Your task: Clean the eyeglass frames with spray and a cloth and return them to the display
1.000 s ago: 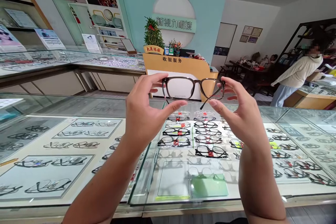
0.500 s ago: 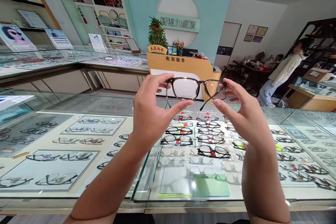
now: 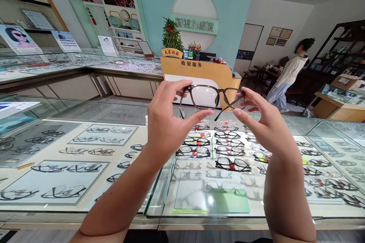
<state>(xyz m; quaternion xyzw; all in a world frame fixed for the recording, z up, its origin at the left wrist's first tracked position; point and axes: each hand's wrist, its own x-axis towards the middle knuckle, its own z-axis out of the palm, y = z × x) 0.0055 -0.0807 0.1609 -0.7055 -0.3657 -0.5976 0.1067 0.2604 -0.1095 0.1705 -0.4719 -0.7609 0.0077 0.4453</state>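
A pair of dark-rimmed eyeglasses (image 3: 221, 91) is held up in the air above the glass counter, its lenses clear and its temples unfolded. My left hand (image 3: 171, 121) pinches the left end of the frame, fingers above and thumb below. At the opposite end, my right hand (image 3: 261, 121) grips the rim near the hinge between fingers and thumb. Small print shows at the bottom of the left lens. Below my hands, several eyeglasses with red tags (image 3: 232, 164) lie in rows inside the glass display counter (image 3: 159, 218).
A green card (image 3: 229, 200) lies in the case. More eyeglasses on pale trays (image 3: 68, 197) are at left. Across the aisle stands a wooden cashier desk (image 3: 196, 69) with a plant (image 3: 172, 36). A person in a light jacket (image 3: 291, 70) is at the far right.
The person at the back has moved left. The eyeglasses have tilted slightly in my hands, and the view has shifted a little. Both hands keep their grip.
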